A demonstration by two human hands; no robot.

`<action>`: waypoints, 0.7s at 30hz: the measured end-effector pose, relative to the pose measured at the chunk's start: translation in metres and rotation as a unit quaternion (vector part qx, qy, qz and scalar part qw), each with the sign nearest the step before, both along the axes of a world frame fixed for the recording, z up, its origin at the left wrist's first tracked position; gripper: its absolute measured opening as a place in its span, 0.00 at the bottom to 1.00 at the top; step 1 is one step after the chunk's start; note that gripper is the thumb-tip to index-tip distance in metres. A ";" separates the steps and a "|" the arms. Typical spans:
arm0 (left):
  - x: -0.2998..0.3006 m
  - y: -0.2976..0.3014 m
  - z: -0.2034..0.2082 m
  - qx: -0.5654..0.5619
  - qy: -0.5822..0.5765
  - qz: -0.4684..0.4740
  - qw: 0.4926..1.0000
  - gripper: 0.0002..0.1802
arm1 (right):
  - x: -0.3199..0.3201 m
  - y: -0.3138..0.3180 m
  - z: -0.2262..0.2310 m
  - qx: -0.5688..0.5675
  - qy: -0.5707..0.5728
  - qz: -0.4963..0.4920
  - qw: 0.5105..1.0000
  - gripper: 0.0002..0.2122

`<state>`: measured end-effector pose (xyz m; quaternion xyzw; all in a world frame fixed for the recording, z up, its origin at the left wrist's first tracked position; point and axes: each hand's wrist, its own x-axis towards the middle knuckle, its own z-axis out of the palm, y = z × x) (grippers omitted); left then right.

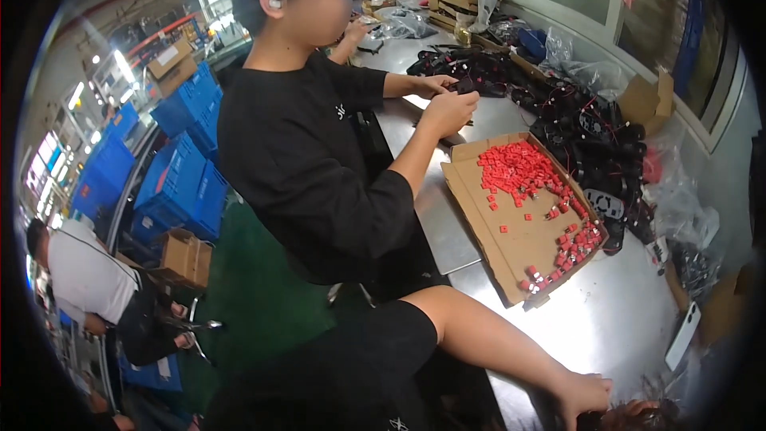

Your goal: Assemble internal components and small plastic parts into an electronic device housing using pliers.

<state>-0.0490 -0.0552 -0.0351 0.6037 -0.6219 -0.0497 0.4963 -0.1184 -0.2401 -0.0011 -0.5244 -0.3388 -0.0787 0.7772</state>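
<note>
Bundle of reddish-brown strands and dark bits [641, 417], possibly wired parts, showed at the lower right edge of view, partly cut off. Left hand [584, 397] was right beside it, fingers bent; could not tell whether they gripped it. No right hand could be made out. Judged the bundle light, its strands limp and likely to snag; a firm body among them, if any, seemed the better hold, without tugging the strands. Farther up the counter [582, 321] sat a shallow cardboard tray [477, 249] of small red plastic pieces [517, 166], some with metallic ends. These looked light, stiff and slightly slick, best pinched by opposite sides. Tray walls seemed apt to flex if lifted one-sided.
</note>
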 end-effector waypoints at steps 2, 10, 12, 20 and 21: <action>0.003 0.001 -0.005 -0.032 0.010 -0.013 0.999 0.36 | -0.027 0.028 0.022 0.005 0.161 -0.170 0.972 0.20; -0.002 -0.014 -0.021 -0.152 -0.364 0.243 0.886 0.34 | -0.015 0.022 0.007 -0.070 -0.006 -0.225 0.972 0.22; -0.003 -0.018 -0.018 -0.180 -0.301 0.166 0.922 0.33 | 0.032 -0.014 0.001 -0.113 -0.254 0.180 0.943 0.23; 0.037 -0.029 -0.028 -0.144 -0.138 -0.098 0.975 0.37 | -0.023 -0.006 0.004 0.097 0.303 -0.064 0.946 0.17; 0.042 -0.037 -0.037 -0.144 -0.142 -0.097 0.974 0.37 | -0.020 -0.004 0.005 0.096 0.298 -0.063 0.948 0.17</action>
